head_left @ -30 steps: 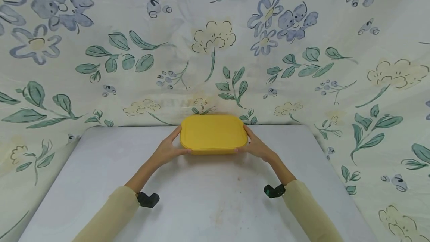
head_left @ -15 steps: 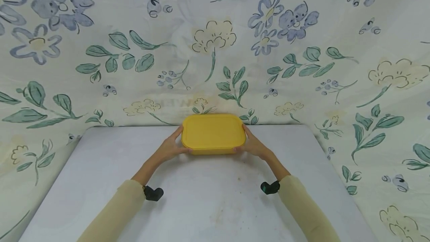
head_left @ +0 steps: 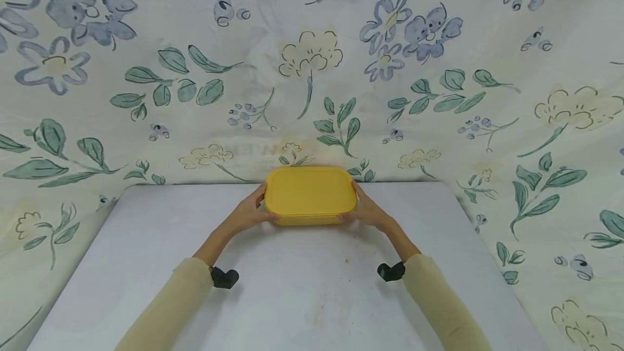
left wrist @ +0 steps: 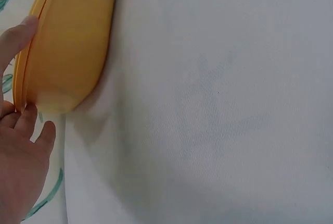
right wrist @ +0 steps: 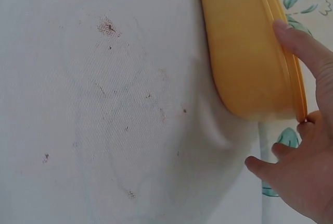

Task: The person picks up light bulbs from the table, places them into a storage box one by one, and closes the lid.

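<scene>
A yellow lidded food container (head_left: 311, 191) sits at the far edge of the white table. From its left end my left hand (head_left: 246, 214) grips it, thumb on the front corner and fingers round the side. My right hand (head_left: 371, 213) holds the opposite end the same way. In the left wrist view, the thumb (left wrist: 23, 32) presses the lid's rim above the container's smooth wall (left wrist: 75, 47). The right wrist view has the right thumb (right wrist: 294, 36) on the rim too, with some fingers spread below the corner. The container's far side is hidden.
Behind the table (head_left: 292, 297) hangs a floral cloth (head_left: 195, 26), which also shows along both sides. Small brownish stains (right wrist: 109, 27) mark the tabletop in front of the container. Black wrist devices (head_left: 225, 278) project inward from both sleeves.
Both forearms have shifted inward and slightly forward, mostly in the first half second. The container looks slightly smaller, and both hands keep their hold on its ends.
</scene>
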A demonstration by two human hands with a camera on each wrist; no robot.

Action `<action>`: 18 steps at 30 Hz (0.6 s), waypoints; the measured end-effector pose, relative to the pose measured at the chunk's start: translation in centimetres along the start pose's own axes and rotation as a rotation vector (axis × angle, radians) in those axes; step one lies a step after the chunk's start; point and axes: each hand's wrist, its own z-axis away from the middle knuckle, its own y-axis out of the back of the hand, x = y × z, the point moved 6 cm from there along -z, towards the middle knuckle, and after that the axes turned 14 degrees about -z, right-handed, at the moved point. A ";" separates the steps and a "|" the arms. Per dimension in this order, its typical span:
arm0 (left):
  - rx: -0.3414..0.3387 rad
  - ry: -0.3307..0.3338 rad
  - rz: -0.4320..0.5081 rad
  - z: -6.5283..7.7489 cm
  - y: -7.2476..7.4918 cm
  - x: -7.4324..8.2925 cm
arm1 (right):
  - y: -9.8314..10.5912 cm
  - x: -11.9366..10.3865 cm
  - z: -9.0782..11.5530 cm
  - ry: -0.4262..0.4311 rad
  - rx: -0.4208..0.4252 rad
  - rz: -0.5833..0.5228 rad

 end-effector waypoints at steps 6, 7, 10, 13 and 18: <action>-0.017 -0.002 0.047 -0.1 -0.1 0.2 | 0.1 -0.1 0.0 -0.005 0.005 0.014; -0.018 -0.004 0.051 -0.1 -0.1 0.2 | 0.1 -0.1 0.0 -0.009 0.007 0.016; -0.024 -0.007 0.062 -0.2 -0.2 0.2 | 0.1 0.0 0.0 -0.015 0.013 0.023; -0.032 0.014 0.061 -0.1 -0.3 0.1 | 0.0 0.2 -0.1 -0.023 0.026 0.042; -0.037 0.029 0.032 0.1 -0.4 0.1 | -0.3 0.7 -0.1 -0.010 0.037 0.120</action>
